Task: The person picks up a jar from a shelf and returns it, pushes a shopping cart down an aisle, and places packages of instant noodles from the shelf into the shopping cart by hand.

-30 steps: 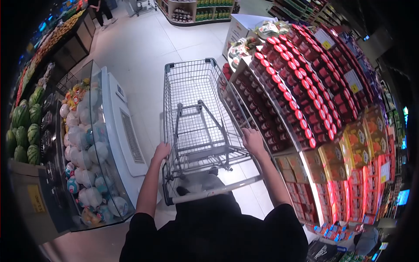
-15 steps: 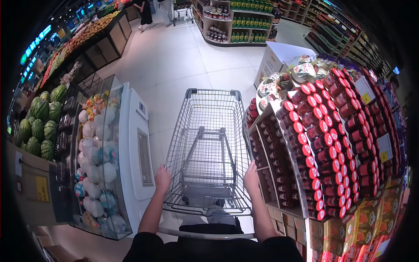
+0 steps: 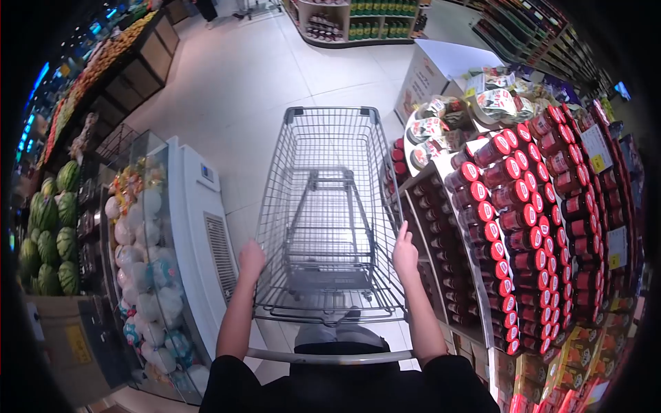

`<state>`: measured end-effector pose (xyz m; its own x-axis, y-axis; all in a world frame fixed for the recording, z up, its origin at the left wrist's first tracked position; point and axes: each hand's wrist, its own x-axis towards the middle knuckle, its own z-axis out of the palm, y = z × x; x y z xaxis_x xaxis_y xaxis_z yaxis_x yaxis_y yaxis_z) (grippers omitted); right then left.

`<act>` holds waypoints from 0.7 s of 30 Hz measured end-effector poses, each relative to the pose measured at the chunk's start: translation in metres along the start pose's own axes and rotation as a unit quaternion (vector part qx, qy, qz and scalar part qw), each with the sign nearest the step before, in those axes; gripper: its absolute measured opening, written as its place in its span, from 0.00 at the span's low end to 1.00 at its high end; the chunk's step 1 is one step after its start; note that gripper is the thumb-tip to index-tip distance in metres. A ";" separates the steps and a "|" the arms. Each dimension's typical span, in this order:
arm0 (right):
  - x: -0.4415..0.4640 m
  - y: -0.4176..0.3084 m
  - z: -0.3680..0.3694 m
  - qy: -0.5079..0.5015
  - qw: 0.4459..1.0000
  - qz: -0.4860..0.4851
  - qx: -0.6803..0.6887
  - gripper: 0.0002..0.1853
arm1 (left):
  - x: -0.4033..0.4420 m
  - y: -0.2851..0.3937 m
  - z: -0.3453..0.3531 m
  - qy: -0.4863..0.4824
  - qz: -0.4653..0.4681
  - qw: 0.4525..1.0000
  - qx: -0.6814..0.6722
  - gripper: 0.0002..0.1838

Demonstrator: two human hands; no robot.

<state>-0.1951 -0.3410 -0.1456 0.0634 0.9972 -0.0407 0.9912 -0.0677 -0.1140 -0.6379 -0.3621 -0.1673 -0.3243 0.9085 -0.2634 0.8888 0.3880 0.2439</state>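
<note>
A grey wire shopping cart (image 3: 327,138) stands straight in front of me, its basket tapering toward the far end. My left hand (image 3: 252,259) is closed at the left side rim of the basket, its fingers curled and partly hidden. At the right side rim, my right hand (image 3: 405,256) has fingers stretched forward and slightly apart. Both forearms lie over the cart's handle bar (image 3: 330,358), close to my body. Through the wire mesh show the lower frame and the floor.
To the right rises a display of red-lidded jars (image 3: 527,213), close beside the cart. A white freezer-like cabinet (image 3: 196,227) and a clear case of wrapped balls (image 3: 148,275) stand left. Watermelons (image 3: 51,237) are farther left. Pale floor (image 3: 241,89) stretches ahead, toward curved shelves (image 3: 365,24).
The view has tilted and moved forward; the jar display and cabinet sit nearer. The cart and both hands appear higher in the picture. My right fingers now look more stretched out.
</note>
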 end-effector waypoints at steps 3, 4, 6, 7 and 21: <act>0.045 -0.015 -0.001 -0.016 1.000 0.018 0.003 0.37 | 0.053 0.016 -0.022 0.007 0.019 1.000 0.001 0.09; 0.058 -0.022 -0.004 -0.012 1.000 0.023 0.003 0.38 | 0.071 0.017 -0.030 0.008 0.033 0.999 0.005 0.10; 0.097 -0.034 -0.002 -0.007 0.999 0.042 0.007 0.40 | 0.114 0.030 -0.046 0.006 0.037 0.999 -0.002 0.11; 0.107 -0.039 0.000 -0.017 0.998 0.056 0.007 0.43 | 0.128 0.034 -0.050 -0.008 0.030 0.999 -0.008 0.13; 0.264 -0.070 -0.005 -0.027 0.990 0.121 0.063 0.38 | 0.337 0.102 -0.091 -0.052 0.068 0.996 -0.020 0.20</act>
<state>-0.2476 -0.0731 -0.1438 0.2885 0.9479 -0.1348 0.9247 -0.3124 -0.2177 -0.6864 -0.0019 -0.1463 -0.1646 0.9330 -0.3199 0.9081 0.2700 0.3201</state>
